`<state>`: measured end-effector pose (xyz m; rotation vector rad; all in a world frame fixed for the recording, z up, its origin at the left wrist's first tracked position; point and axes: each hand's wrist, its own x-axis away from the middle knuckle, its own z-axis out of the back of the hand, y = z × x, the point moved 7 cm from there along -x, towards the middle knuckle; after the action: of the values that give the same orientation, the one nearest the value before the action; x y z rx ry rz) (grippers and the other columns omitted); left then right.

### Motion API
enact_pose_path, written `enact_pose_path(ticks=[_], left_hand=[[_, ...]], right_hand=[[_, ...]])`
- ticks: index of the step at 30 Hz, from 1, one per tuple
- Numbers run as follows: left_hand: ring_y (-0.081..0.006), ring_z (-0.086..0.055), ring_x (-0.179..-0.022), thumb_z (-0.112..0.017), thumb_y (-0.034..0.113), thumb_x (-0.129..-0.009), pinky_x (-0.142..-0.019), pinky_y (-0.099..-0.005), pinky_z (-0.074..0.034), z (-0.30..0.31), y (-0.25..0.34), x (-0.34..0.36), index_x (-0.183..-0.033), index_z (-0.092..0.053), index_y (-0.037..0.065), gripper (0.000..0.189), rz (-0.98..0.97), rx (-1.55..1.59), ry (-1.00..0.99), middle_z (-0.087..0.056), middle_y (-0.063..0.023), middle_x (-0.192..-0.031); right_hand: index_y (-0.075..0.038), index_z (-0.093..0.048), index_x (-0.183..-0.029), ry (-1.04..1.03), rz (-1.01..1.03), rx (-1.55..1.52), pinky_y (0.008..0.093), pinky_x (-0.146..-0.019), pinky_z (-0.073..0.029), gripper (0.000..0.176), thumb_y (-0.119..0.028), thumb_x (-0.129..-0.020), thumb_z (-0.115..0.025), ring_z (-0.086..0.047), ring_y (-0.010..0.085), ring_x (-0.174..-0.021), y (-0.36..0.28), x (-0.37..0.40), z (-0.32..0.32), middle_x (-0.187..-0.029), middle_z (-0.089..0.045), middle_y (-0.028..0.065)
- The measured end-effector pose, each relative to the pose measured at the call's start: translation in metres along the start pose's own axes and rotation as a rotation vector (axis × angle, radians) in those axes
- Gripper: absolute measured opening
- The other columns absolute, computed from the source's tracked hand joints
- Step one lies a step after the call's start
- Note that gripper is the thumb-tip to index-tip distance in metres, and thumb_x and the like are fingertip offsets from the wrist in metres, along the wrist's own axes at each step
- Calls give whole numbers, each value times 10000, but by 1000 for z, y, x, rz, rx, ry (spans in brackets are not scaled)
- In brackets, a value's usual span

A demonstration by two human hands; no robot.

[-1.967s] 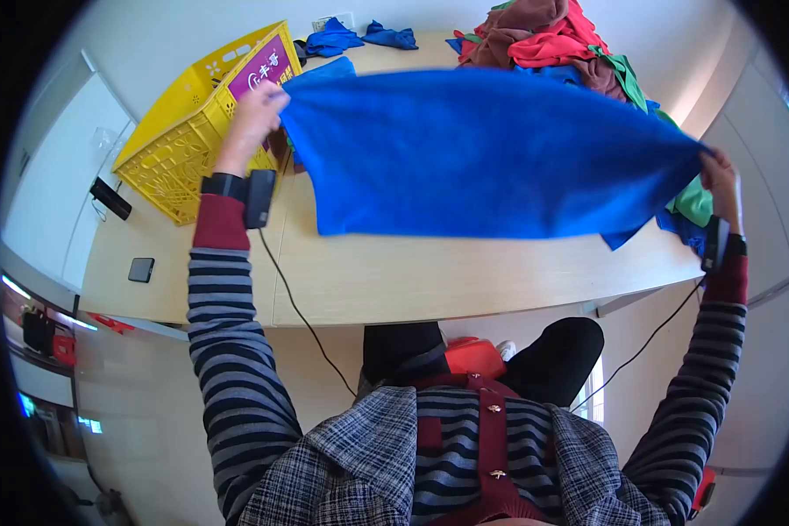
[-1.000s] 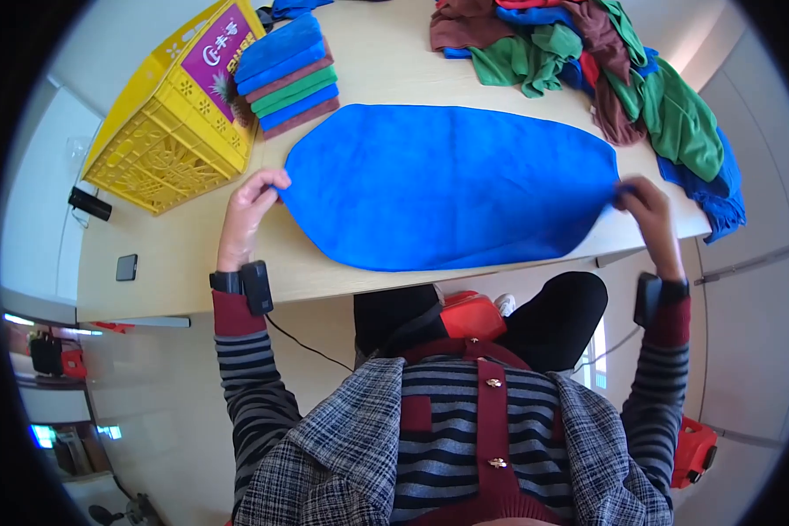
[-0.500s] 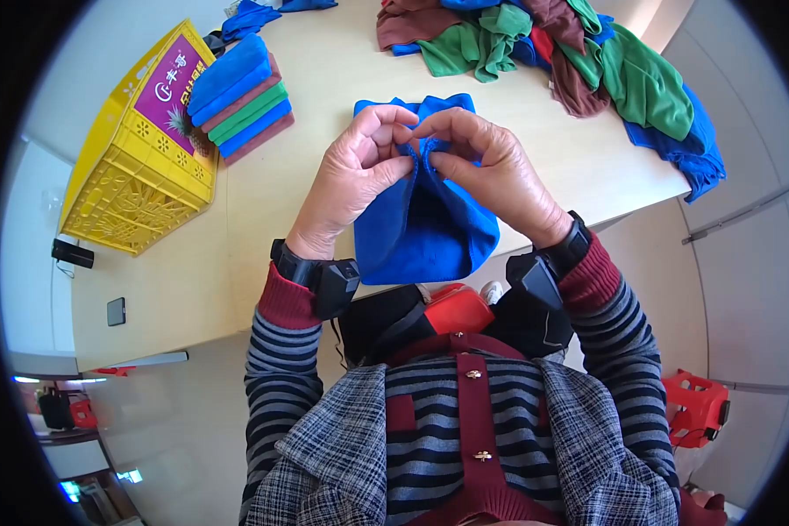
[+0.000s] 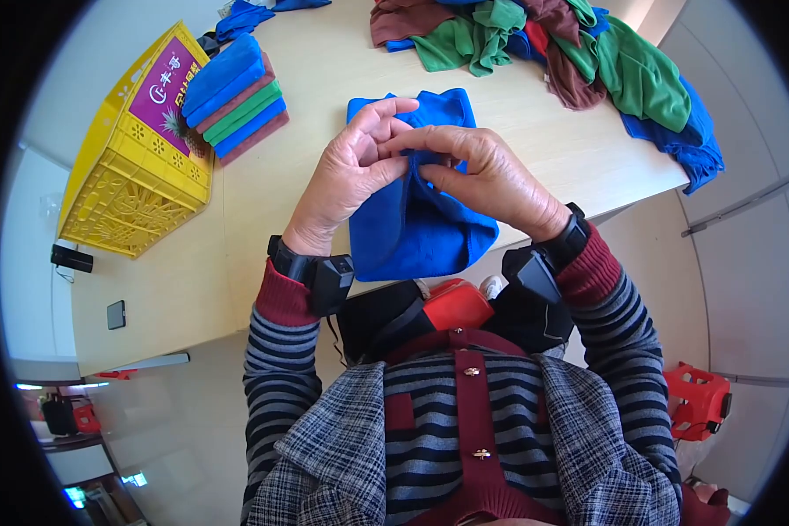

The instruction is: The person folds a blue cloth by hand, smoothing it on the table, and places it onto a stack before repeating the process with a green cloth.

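Observation:
A blue towel point(image 4: 438, 241), partly folded, lies at the table's near edge with its middle lifted into a fold. My left hand point(image 4: 359, 167) is closed, pinching the cloth's edge between thumb and fingers. Beside it, my right hand point(image 4: 473, 171) pinches the neighbouring edge, and the fingertips of both hands meet above the cloth. The exact grip under the fingers is partly hidden. To the left stands a neat stack of folded towels point(image 4: 241, 105) in blue, brown and green.
A yellow plastic crate point(image 4: 140, 175) stands on the table point(image 4: 272, 228) at the left. A loose heap of green, brown and blue cloths point(image 4: 644, 88) hangs over the right edge. A dark phone-like object point(image 4: 116, 315) lies at the left. A red stool point(image 4: 698, 403) is at lower right.
My right hand has shifted left, its fingers now overlapping my left fingertips. The two pinched edges of the blue towel have come together.

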<state>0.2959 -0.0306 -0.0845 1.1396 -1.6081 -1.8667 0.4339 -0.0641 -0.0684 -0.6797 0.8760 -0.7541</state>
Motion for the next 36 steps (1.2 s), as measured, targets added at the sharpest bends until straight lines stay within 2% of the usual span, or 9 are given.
enact_pose_path(ticks=[8,13,17,19,20,22,26,31,36], left_hand=[[-120,-630,-1081,-631,-63,-947,-968,-248,-492,2,-3,0,-1471,-477,51,557,-30,51,34,-624,-42,-1147],[-107,-632,-1054,-638,-52,-947,-956,-239,-491,2,-4,5,-1452,-484,45,537,-20,102,75,-615,-39,-1153],[-162,-662,-969,-662,-24,-926,-932,-259,-513,8,3,34,-1365,-564,35,453,-150,-248,368,-629,-71,-1150],[-267,-652,-1004,-754,87,-868,-1009,-375,-497,-32,15,55,-1198,-650,13,353,-399,-824,87,-648,-124,-1125],[-267,-652,-1004,-754,87,-868,-1009,-375,-497,-42,11,63,-1198,-650,13,353,-398,-824,86,-648,-124,-1125],[-346,-600,-1124,-783,206,-813,-1147,-508,-390,-80,-14,73,-1026,-689,10,304,-381,-1276,-165,-655,-151,-1046],[-349,-556,-1231,-794,209,-752,-1196,-618,-291,-66,-41,90,-947,-677,1,309,-183,-1406,-345,-659,-156,-1069],[-315,-561,-1241,-706,183,-843,-1248,-603,-242,-40,-19,101,-870,-666,37,154,-364,-1731,-343,-633,-113,-954],[-323,-518,-1336,-753,81,-779,-1226,-608,-285,-5,76,93,-831,-618,31,153,-454,-1671,-47,-632,-134,-1143]], right_hand=[[-138,-712,-1283,-24,-9,35,303,-875,-530,389,13,-929,-650,-662,145,-981,3,-2,-5,-1154,-742,33],[-103,-714,-1184,6,-26,86,287,-834,-535,268,-6,-943,-645,-646,130,-902,7,-4,-3,-1025,-721,22],[-79,-697,-1129,41,-58,103,263,-789,-537,186,-21,-963,-635,-632,111,-841,17,-12,5,-950,-690,10],[-73,-685,-1114,102,-72,65,247,-762,-537,155,-28,-978,-625,-624,95,-812,23,-18,13,-921,-671,1],[-73,-685,-1114,103,-74,64,247,-762,-537,155,-28,-978,-625,-624,95,-812,23,-20,16,-921,-671,1],[-71,-682,-1136,126,-98,62,240,-760,-538,161,-40,-987,-630,-618,83,-803,18,-28,30,-910,-661,-5],[-67,-681,-1157,200,52,22,231,-752,-539,166,-60,-997,-638,-623,73,-818,16,-52,76,-921,-655,-3],[-61,-672,-1102,307,49,-95,216,-749,-531,134,-29,-1011,-580,-605,72,-795,-16,-52,128,-896,-632,-20],[-46,-673,-1082,405,-22,73,206,-694,-513,119,-23,-1008,-584,-604,67,-764,-33,-39,174,-876,-628,-27]])
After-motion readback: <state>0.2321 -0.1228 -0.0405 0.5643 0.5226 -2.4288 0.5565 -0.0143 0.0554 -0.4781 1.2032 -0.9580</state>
